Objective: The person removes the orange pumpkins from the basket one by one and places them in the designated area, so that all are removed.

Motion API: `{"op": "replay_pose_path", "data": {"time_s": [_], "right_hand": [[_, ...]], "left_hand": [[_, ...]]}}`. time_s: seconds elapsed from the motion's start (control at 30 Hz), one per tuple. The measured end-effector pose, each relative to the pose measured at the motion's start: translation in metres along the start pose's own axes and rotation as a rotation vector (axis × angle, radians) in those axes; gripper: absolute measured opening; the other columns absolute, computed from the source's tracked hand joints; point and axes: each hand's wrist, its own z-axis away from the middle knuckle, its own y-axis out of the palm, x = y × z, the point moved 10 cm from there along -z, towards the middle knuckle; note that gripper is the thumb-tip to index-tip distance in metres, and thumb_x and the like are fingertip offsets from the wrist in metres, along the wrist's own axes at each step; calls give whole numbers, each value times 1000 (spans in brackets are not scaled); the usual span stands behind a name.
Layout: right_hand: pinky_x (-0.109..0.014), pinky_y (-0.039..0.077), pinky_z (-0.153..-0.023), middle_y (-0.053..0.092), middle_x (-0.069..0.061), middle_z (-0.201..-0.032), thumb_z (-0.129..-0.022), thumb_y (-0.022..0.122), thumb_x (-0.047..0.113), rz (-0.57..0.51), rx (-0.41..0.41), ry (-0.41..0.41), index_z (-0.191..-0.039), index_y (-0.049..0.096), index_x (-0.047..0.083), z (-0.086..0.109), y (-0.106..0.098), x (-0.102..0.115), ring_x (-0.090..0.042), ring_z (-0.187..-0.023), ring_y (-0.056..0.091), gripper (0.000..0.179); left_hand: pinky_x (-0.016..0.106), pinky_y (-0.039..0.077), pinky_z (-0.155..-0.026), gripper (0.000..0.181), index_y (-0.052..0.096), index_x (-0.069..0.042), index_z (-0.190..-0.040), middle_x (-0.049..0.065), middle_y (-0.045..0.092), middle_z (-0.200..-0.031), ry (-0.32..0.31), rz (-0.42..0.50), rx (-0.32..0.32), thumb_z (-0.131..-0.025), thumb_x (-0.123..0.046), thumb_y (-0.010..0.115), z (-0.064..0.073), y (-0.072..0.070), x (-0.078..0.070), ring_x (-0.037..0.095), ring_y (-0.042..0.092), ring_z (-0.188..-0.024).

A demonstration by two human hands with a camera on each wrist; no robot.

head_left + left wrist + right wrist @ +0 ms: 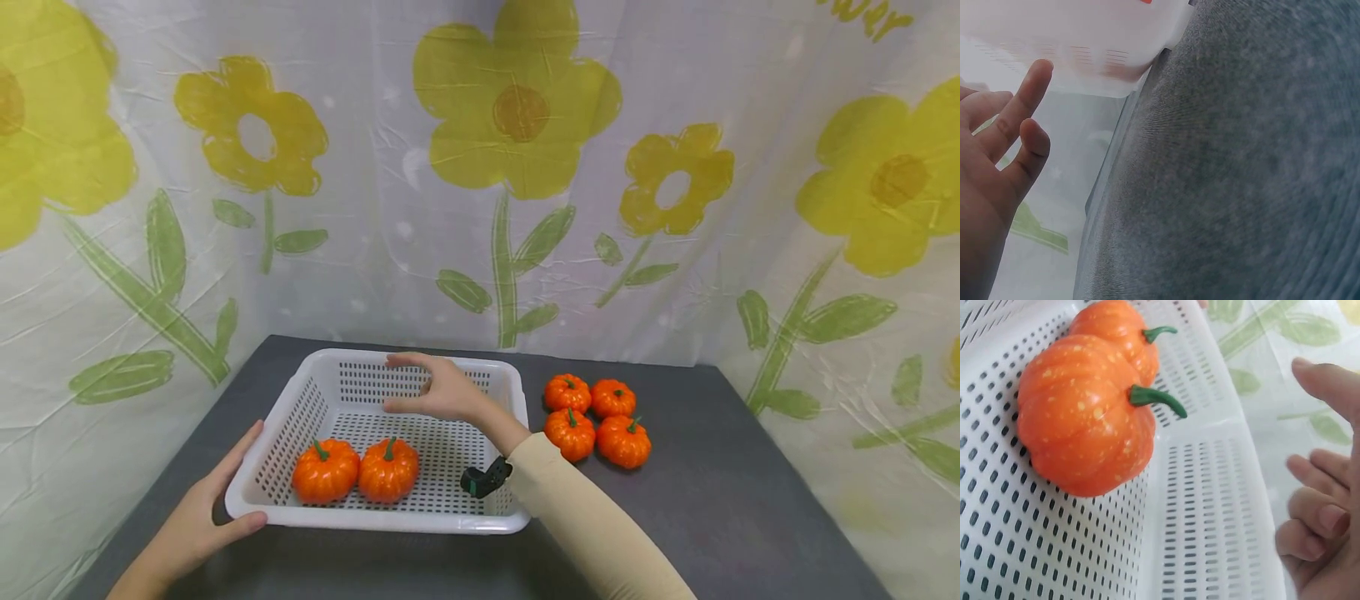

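A white perforated plastic basket (442, 522) stands on the dark table. Inside it, two small orange pumpkins with green stems lie side by side: a left pumpkin (326, 472) and a right pumpkin (388, 471). At the basket's left front corner is my left hand (197, 517), fingers extended along the side and thumb by the front rim. Over the basket's far half hovers my right hand (438, 390), thumb and fingers spread apart with nothing between them. The right wrist view shows this hand (1325, 506) away from the nearer pumpkin (1088, 415).
Right of the basket, several more pumpkins (624, 442) sit clustered on the dark table (720, 500). A pale curtain (360, 250) painted with yellow flowers hangs behind and at both sides. A black device (486, 477) is strapped at my right wrist.
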Motion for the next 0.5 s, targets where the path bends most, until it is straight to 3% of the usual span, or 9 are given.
{"op": "replay_pose_path", "data": {"time_s": [0.1,0.2,0.37,0.5], "right_hand": [[-22,53,-80,60,-1,-153,-92,80,40,33,99,-7,-155,55,16,0,12,-2,-8,-100,65,72],[-24,52,-95,59,0,-154,-91,80,40,60,203,-13,-154,57,16,1,24,-5,-13,-136,56,71],[-26,50,-100,59,5,-154,-88,82,42,113,351,17,-154,57,16,4,41,-13,-22,-143,52,75],[-35,43,-115,57,7,-155,-85,85,42,170,458,36,-155,56,17,8,51,-19,-16,-147,47,79]], "left_hand": [[21,47,-92,104,21,-24,-172,-48,22,-150,-12,-6,7,-87,-20,80,-1,1,2,-23,38,-122],[21,47,-91,104,21,-24,-172,-48,22,-150,-12,-9,9,-87,-20,80,-1,1,2,-23,38,-121],[20,47,-91,104,22,-23,-171,-47,23,-151,6,2,5,-86,-18,81,0,0,0,-23,39,-121],[20,47,-91,104,22,-22,-171,-46,23,-152,16,10,3,-86,-17,81,0,0,0,-23,39,-122]]}}
